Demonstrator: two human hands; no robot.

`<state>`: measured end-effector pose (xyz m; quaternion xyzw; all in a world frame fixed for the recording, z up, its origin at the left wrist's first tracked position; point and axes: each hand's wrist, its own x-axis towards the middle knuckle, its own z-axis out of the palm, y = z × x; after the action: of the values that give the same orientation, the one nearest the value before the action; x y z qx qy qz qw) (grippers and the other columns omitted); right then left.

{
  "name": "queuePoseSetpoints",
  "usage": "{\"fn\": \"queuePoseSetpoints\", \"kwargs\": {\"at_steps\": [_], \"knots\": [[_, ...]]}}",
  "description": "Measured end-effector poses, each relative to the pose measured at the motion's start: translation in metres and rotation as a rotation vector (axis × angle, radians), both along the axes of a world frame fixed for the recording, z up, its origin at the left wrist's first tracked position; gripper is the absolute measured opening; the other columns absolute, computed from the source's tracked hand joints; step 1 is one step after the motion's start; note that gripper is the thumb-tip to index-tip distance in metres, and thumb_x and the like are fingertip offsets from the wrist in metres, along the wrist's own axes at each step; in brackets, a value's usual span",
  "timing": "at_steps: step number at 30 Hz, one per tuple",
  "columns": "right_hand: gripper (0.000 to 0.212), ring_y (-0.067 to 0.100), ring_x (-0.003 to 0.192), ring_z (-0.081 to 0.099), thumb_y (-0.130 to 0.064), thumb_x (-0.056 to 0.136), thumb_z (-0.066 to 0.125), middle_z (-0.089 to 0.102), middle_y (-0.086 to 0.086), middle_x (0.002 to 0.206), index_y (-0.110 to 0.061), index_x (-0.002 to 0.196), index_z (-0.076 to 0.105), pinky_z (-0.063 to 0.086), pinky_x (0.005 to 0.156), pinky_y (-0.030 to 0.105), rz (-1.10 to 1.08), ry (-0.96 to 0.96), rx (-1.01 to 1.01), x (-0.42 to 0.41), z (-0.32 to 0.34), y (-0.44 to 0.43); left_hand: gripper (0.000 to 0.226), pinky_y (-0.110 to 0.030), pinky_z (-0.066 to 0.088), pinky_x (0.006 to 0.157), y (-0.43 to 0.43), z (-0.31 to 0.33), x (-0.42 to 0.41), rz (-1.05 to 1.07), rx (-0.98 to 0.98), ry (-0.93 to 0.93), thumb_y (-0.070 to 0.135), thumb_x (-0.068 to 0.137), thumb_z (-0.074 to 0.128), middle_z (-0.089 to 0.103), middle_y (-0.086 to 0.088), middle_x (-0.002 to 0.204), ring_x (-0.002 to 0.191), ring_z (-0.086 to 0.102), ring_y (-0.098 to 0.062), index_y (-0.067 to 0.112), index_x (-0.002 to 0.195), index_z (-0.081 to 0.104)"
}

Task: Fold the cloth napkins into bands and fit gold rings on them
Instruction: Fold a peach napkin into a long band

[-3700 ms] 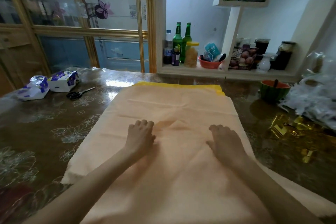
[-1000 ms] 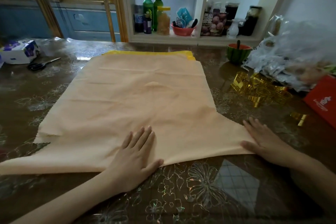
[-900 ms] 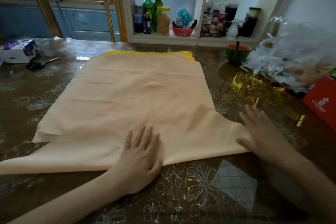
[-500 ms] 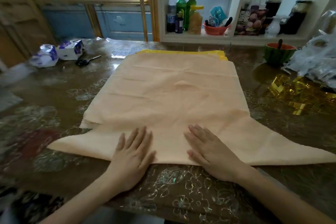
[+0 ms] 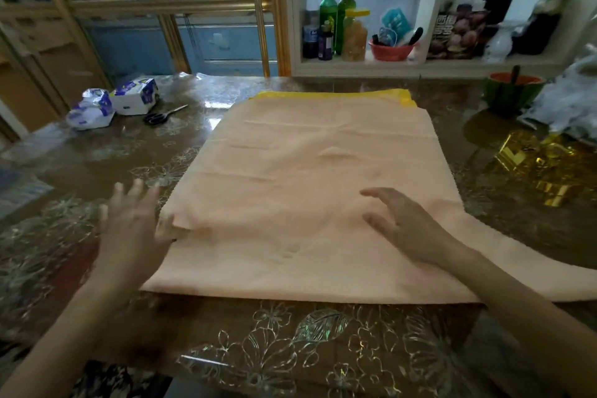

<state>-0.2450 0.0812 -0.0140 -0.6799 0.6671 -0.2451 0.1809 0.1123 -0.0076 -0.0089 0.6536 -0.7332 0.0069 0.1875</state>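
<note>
From the head view, a peach napkin [image 5: 323, 197] lies spread flat in the middle of the table [image 5: 290, 349]. Its near edge runs parallel to the table's near side, and one corner trails off toward the right. A yellow napkin [image 5: 339, 94] lies under it and shows only as a thin strip along the far edge.

The left hand [image 5: 132, 229] is at the napkin's left edge with its fingers spread and straight. It is blurred. The thumb touches the cloth where a layer bunches at that edge, and the rest of the hand is over bare table. It grips nothing.

The right hand [image 5: 407, 223] is palm down over the near right part of the napkin, its fingers loose and slightly bent, holding nothing. I cannot tell whether it rests on the cloth or sits just above it.

A heap of gold rings [image 5: 546, 165] sits on the table to the right, well apart from both hands. Farther right are crumpled plastic bags [image 5: 568, 100] and a watermelon-patterned bowl [image 5: 513, 90].

At the far left lie scissors [image 5: 163, 115] beside two tissue packs [image 5: 134, 95]. On the shelf beyond the table stand two green bottles [image 5: 328, 10] and a red bowl [image 5: 391, 50].
</note>
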Motion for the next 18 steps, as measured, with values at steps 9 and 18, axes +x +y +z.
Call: {"fn": "queuePoseSetpoints", "kwargs": {"at_steps": [9, 18], "knots": [[0.056, 0.031, 0.127, 0.039, -0.026, 0.085, 0.059, 0.042, 0.012, 0.137, -0.015, 0.137, 0.039, 0.034, 0.102, 0.038, -0.445, 0.104, 0.263, -0.039, -0.002, -0.094, 0.056, -0.039, 0.034, 0.103, -0.09, -0.006, -0.196, -0.231, 0.418, 0.062, 0.045, 0.09, 0.055, 0.042, -0.014, 0.135, 0.127, 0.038, -0.033, 0.011, 0.133, 0.046], [0.02, 0.022, 0.076, 0.053, -0.023, 0.08, 0.07, 0.055, 0.006, 0.076, -0.009, 0.074, 0.057, 0.037, 0.067, 0.03, -0.362, -0.153, 0.225, -0.057, -0.002, -0.109, 0.016, -0.025, 0.044, 0.067, -0.127, -0.012, -0.214, -0.164, 0.494, 0.376, 0.022, 0.079, 0.07, 0.069, -0.015, 0.096, 0.089, 0.064, -0.027, 0.008, 0.088, 0.071]]}}
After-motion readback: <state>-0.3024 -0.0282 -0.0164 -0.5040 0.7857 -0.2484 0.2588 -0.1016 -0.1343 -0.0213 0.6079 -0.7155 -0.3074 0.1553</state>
